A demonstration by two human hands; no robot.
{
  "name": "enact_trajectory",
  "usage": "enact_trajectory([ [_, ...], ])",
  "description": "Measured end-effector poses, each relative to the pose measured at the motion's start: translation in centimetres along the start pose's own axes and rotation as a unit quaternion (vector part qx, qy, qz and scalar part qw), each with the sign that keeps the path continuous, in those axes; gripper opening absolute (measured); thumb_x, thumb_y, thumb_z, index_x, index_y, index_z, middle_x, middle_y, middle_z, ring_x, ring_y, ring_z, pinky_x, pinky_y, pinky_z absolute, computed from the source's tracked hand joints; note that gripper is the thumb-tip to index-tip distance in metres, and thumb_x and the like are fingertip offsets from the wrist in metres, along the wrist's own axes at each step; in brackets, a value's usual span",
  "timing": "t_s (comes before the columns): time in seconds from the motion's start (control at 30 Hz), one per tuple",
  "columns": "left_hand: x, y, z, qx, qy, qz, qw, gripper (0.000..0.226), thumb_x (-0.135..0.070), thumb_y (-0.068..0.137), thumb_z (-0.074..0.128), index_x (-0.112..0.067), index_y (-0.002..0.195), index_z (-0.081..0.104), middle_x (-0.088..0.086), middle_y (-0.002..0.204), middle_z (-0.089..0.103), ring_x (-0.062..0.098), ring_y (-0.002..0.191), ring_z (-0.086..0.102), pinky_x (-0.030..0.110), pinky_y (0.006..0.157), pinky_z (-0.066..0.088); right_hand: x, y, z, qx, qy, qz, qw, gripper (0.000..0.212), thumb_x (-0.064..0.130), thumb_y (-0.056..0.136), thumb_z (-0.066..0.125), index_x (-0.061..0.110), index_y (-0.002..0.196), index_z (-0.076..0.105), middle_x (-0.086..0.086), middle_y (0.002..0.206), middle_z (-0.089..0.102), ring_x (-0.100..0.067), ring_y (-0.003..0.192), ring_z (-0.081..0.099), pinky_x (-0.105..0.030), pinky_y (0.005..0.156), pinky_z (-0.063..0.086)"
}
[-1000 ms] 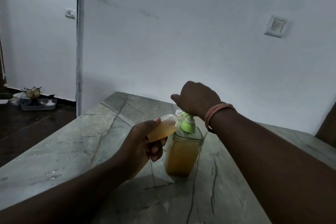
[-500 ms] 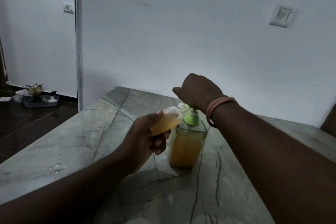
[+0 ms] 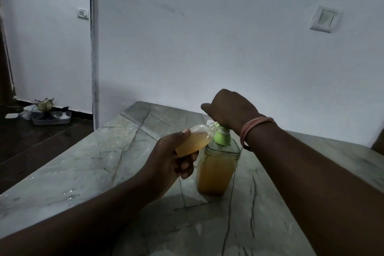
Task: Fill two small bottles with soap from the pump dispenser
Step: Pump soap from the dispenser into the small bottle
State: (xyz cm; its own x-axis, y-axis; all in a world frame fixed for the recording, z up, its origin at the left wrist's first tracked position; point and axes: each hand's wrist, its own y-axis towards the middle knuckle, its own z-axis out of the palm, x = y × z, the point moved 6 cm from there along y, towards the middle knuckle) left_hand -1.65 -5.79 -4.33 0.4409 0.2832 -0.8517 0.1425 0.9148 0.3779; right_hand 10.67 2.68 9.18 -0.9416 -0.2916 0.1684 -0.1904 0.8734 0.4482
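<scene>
A clear pump dispenser point(image 3: 216, 172) of orange soap with a green pump collar point(image 3: 222, 138) stands on the marble table point(image 3: 104, 162). My left hand point(image 3: 168, 162) grips a small bottle point(image 3: 195, 141), tilted, with its mouth up against the pump nozzle. The bottle is mostly full of orange soap. My right hand point(image 3: 230, 108) sits on top of the pump head with its fingers curled down over it, and it hides the head and the nozzle tip. A second small bottle is not in view.
Water drops point(image 3: 70, 192) lie on the table near its left edge. The white wall stands close behind the table, with a switch plate point(image 3: 324, 18) on it. A grey tray point(image 3: 52, 118) with odds and ends sits on the dark floor far left.
The view shifted slightly. Both hands keep the same hold, with the small bottle still at the nozzle and my right hand still on the pump head.
</scene>
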Motion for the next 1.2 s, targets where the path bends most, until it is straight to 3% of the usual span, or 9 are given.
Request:
enact_trajectory([
  [0.13, -0.6, 0.4, 0.6, 0.009, 0.006, 0.014, 1.0, 0.037, -0.04, 0.097, 0.054, -0.005, 0.1, 0.068, 0.011, 0.071, 0.056, 0.013, 0.05, 0.047, 0.025, 0.044, 0.041, -0.9, -0.1, -0.1, 0.03, 0.05, 0.026, 0.998, 0.039, 0.038, 0.084, 0.058, 0.014, 0.055, 0.046, -0.003, 0.054, 0.049, -0.021, 0.05, 0.046, -0.028, 0.048, 0.03],
  [0.27, -0.2, 0.0, 0.4, 0.0, -0.003, 0.003, 1.0, 0.037, -0.04, 0.096, 0.055, -0.006, 0.098, 0.071, 0.011, 0.071, 0.056, 0.013, 0.05, 0.046, 0.025, 0.043, 0.04, -0.1, -0.1, 0.1, 0.059, 0.003, 0.007, 0.998, 0.034, 0.04, 0.085, 0.057, 0.017, 0.062, 0.05, -0.002, 0.062, 0.053, -0.023, 0.062, 0.055, -0.029, 0.055, 0.037],
  [0.33, -0.2, -0.2, 0.4, 0.002, -0.004, 0.001, 1.0, 0.037, -0.04, 0.095, 0.056, -0.006, 0.096, 0.07, 0.011, 0.072, 0.055, 0.012, 0.05, 0.046, 0.025, 0.043, 0.041, 0.4, -0.1, -0.4, 0.036, -0.04, -0.013, 0.998, 0.036, 0.046, 0.086, 0.057, 0.02, 0.064, 0.046, 0.001, 0.065, 0.049, -0.023, 0.068, 0.055, -0.031, 0.06, 0.039],
  [0.4, -0.3, -0.1, 0.5, 0.003, -0.001, 0.006, 1.0, 0.036, -0.041, 0.095, 0.056, -0.008, 0.096, 0.073, 0.011, 0.072, 0.056, 0.012, 0.05, 0.047, 0.025, 0.043, 0.041, 0.2, 0.1, -0.9, -0.003, -0.028, -0.013, 1.0, 0.037, 0.046, 0.085, 0.057, 0.019, 0.062, 0.044, 0.0, 0.062, 0.048, -0.022, 0.061, 0.051, -0.029, 0.056, 0.035],
  [0.5, 0.0, 0.0, 0.1, 0.004, 0.013, 0.004, 1.0, 0.035, -0.04, 0.096, 0.054, -0.014, 0.089, 0.076, 0.009, 0.07, 0.057, 0.011, 0.049, 0.047, 0.024, 0.044, 0.041, -0.8, -0.3, 0.7, 0.019, 0.045, 0.025, 0.999, 0.041, 0.04, 0.086, 0.056, 0.014, 0.057, 0.045, -0.003, 0.056, 0.049, -0.022, 0.052, 0.047, -0.029, 0.05, 0.03],
  [0.7, 0.1, -0.2, 0.1, -0.007, 0.006, 0.0, 1.0, 0.041, -0.04, 0.094, 0.055, -0.002, 0.103, 0.066, 0.011, 0.071, 0.056, 0.012, 0.049, 0.046, 0.025, 0.043, 0.041, -0.5, -0.7, 0.4, 0.05, 0.014, 0.025, 0.998, 0.033, 0.04, 0.087, 0.055, 0.016, 0.064, 0.052, -0.003, 0.066, 0.055, -0.023, 0.064, 0.055, -0.029, 0.054, 0.035],
  [0.8, -0.1, -0.3, 0.3, -0.006, 0.001, -0.002, 1.0, 0.04, -0.041, 0.093, 0.056, -0.002, 0.1, 0.067, 0.011, 0.07, 0.057, 0.012, 0.049, 0.047, 0.025, 0.043, 0.04, 0.5, -0.6, -0.8, 0.012, -0.054, -0.009, 0.998, 0.035, 0.046, 0.087, 0.054, 0.02, 0.065, 0.046, 0.001, 0.067, 0.049, -0.024, 0.069, 0.055, -0.029, 0.059, 0.038],
  [0.93, -0.1, -0.2, 0.3, 0.0, -0.003, -0.003, 1.0, 0.036, -0.039, 0.095, 0.055, -0.006, 0.096, 0.069, 0.01, 0.069, 0.057, 0.012, 0.049, 0.047, 0.025, 0.043, 0.041, -0.4, -0.7, -0.2, -0.003, 0.021, 0.018, 1.0, 0.035, 0.041, 0.086, 0.053, 0.016, 0.061, 0.049, -0.003, 0.063, 0.053, -0.023, 0.059, 0.052, -0.027, 0.05, 0.029],
  [1.2, -0.1, -0.2, 0.3, -0.008, 0.003, -0.004, 1.0, 0.041, -0.04, 0.094, 0.056, -0.002, 0.102, 0.066, 0.01, 0.07, 0.057, 0.012, 0.049, 0.046, 0.024, 0.043, 0.041, 0.1, -0.6, 0.0, 0.047, 0.014, 0.0, 0.999, 0.036, 0.043, 0.087, 0.055, 0.016, 0.064, 0.049, -0.003, 0.067, 0.054, -0.026, 0.069, 0.057, -0.03, 0.056, 0.037],
])
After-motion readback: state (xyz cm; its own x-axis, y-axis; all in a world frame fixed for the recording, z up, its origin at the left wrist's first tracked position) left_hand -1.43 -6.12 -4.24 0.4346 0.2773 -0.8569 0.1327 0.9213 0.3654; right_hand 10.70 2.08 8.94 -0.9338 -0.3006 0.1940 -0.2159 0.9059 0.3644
